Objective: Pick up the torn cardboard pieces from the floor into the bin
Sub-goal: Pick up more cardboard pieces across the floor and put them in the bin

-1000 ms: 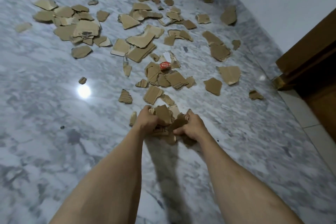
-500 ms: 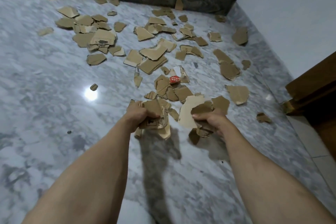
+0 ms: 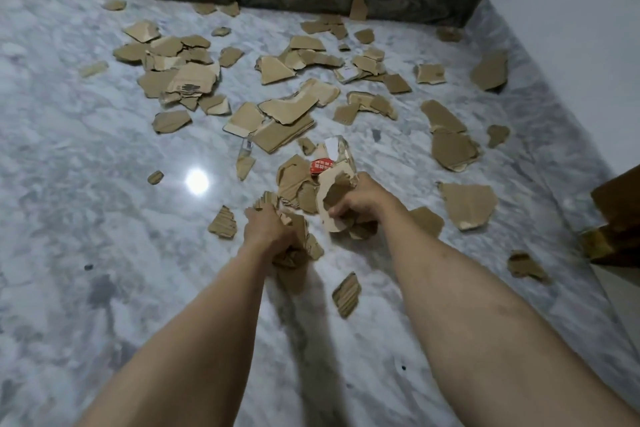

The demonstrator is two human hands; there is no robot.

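Fistfuls of torn cardboard pieces (image 3: pixel 298 135) fill your left hand (image 3: pixel 268 230) and right hand (image 3: pixel 360 201) at frame centre, each clenched to carry many scraps per trip, while most still litter the marble floor (image 3: pixel 69 184) above, bin unseen

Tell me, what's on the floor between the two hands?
Mostly bare marble floor between the left hand and right hand; each grips its own cardboard bunch. Head view.

Matt brown torn cardboard pieces (image 3: pixel 284 130), glossy grey-veined marble floor (image 3: pixel 86 218)
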